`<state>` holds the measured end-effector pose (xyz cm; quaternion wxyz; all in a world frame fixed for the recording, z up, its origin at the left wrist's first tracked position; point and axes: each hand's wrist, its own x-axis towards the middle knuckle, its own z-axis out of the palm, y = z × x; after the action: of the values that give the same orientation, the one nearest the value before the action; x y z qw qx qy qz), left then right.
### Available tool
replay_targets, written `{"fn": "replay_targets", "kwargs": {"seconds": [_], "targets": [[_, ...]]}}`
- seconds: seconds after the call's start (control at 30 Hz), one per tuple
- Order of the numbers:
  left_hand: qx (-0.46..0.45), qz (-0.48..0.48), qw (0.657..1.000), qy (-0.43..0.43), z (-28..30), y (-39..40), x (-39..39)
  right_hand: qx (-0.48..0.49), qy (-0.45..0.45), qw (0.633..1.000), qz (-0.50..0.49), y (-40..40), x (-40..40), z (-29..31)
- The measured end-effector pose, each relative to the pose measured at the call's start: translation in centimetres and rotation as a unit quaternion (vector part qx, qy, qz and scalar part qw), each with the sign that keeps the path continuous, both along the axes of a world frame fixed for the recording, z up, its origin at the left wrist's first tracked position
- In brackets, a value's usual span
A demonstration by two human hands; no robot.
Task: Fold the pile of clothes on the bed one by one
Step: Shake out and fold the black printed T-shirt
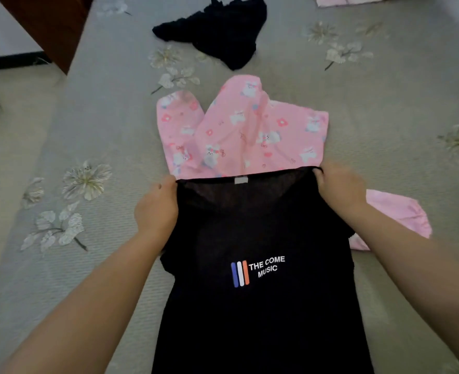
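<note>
The black T-shirt with white "THE COME MUSIC" print (260, 306) hangs over the grey floral bedspread (101, 136). Left hand (157, 209) and right hand (340, 188) pinch its shoulders, forearms extended. Beyond its collar lies a pink cartoon-print garment (239, 130), farther off a crumpled black garment (217, 31).

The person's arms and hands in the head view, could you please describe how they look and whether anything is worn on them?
Both forearms are bare as far as the frame shows, with no sleeves in view. The left hand and right hand wear no gloves, and no watch, bracelet or ring is visible on the wrists or the parts of the fingers that show.
</note>
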<state>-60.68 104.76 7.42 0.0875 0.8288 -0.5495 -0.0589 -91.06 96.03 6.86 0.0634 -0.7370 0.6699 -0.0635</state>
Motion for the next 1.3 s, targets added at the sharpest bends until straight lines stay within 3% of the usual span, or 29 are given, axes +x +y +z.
{"fn": "replay_targets", "kwargs": {"seconds": [0.2, 0.5, 0.7, 0.87, 0.97, 1.3], "targets": [[0.006, -0.018, 1.0, 0.009, -5.9, -3.0, 0.8, 0.015, 0.032, 0.999, -0.005, -1.8, 1.9, -6.1], [0.068, -0.026, 0.995, 0.065, -10.1, -7.0, 0.5, 0.06, 0.055, 0.996, -0.042, -4.5, 1.9, -8.9], [0.076, 0.002, 0.988, 0.131, -12.2, -5.1, 0.1, 0.099, -0.009, 0.993, -0.068, -2.0, 1.8, -10.8], [-0.014, 0.044, 0.984, 0.172, -9.7, -2.4, 0.7, 0.021, -0.13, 0.987, -0.086, 0.9, 3.0, -8.6], [-0.075, 0.074, 0.979, 0.177, -6.6, 0.7, 2.1, -0.054, -0.195, 0.979, -0.037, 2.8, 4.1, -5.6], [-0.182, 0.129, 0.972, 0.077, 5.4, 10.6, 7.5, -0.231, -0.212, 0.945, 0.093, 10.1, 10.2, 6.5]]}}
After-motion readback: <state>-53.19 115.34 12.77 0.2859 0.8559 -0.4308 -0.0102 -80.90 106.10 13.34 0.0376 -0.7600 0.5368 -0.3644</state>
